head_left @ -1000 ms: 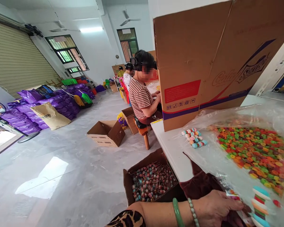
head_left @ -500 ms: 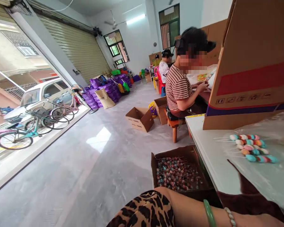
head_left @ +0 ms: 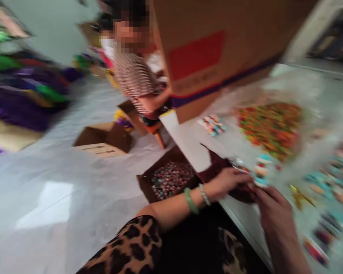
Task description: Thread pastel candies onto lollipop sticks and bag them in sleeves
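Note:
In the head view, my left hand point(head_left: 230, 182), with a green bangle and a beaded bracelet above it, reaches over the table edge with its fingers pinched. A shiny clear wrapper point(head_left: 239, 164) shows just beyond those fingers; whether they grip it is blurred. My right hand point(head_left: 276, 207) is closed close beside the left, thumb and fingers together at the lower end of a candy skewer point(head_left: 262, 170) in blue, white and red. Dark maroon cloth point(head_left: 214, 167) lies under the hands on the table edge.
More candy skewers point(head_left: 212, 125) lie by a big upright carton point(head_left: 200, 57). A heap of orange and green pieces point(head_left: 271, 127) rests on plastic. Blue and pink pieces point(head_left: 331, 179) lie at right. Below the table stands a box of small wrapped items point(head_left: 171, 179). A co-worker point(head_left: 137, 76) sits beyond.
The view has swung right and down onto the table. Both hands are now in sight, close together, with a candy skewer between them; earlier only my left forearm showed.

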{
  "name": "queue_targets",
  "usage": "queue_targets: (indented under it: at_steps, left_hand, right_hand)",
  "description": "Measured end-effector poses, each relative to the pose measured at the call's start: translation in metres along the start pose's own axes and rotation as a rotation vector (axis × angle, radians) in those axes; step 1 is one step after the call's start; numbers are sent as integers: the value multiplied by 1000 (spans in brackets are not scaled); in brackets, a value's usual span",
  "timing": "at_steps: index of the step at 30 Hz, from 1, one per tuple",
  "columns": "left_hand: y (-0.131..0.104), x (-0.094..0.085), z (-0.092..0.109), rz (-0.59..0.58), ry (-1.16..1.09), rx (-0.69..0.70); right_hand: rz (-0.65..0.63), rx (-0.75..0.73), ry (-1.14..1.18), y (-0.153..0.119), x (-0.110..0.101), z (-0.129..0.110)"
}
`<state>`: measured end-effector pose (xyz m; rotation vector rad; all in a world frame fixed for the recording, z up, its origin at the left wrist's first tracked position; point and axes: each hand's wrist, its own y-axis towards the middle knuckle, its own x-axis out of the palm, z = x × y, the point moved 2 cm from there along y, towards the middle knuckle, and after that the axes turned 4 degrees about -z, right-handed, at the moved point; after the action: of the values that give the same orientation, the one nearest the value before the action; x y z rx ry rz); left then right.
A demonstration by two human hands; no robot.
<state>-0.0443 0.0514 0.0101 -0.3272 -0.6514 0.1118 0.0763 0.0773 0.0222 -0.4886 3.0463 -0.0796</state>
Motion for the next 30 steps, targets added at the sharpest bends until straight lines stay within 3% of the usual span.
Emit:
queue_targets:
  at_steps: [2, 5, 10, 18, 22, 26, 30]
  left_hand:
    - [1, -1, 4, -90, 21, 10]
    - [14, -5, 6, -117, -13, -58]
    - [21, -6, 1, 82, -176, -53]
    - [29, -18, 9, 217, -345, -74]
    - [26, -20, 13, 274, -348, -51]
    - [18, -12, 9, 145, -197, 71]
    - [20, 5, 1, 53, -59, 81]
  right_hand:
    - [27, 138, 194, -4, -9, 10]
    - [36, 181, 330, 1, -13, 18]
    - [65, 129, 352, -3, -29, 18]
    - [112, 4, 56, -44, -68, 36]
    - [116, -39, 54, -49, -64, 33]
    - [108, -54, 172, -33, -48, 13]
    - [135, -165, 119, -7, -41, 0]
